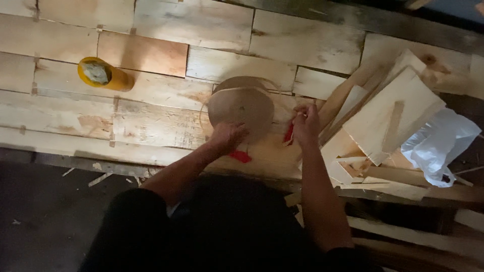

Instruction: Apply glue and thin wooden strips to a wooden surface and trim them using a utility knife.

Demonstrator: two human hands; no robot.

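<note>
Your left hand [228,137] is curled down on the near edge of the big round roll of brown paper tape [242,107], which lies flat on the wood in the middle of the view. Your right hand [305,123], at 3 o'clock from the roll, is closed around a small red tool [289,134]; it looks like a cutter, but it is too dark to be sure. If it is sharp, it could slip and nick your other hand, because your hands are close together. A thin loop of tape has come loose around the roll and could twist or tear if you pull hard. A red scrap [241,156] lies just under your left wrist. The surface is a sheet of pale thin wood pieces [151,95] joined side by side. At 3 o'clock, loose wood offcuts [388,121] are piled up and could slide. A white plastic bag [441,146] sits past them. At 10 o'clock stands a yellow container [101,74]. The room is dim, with a dark floor [45,216].
</note>
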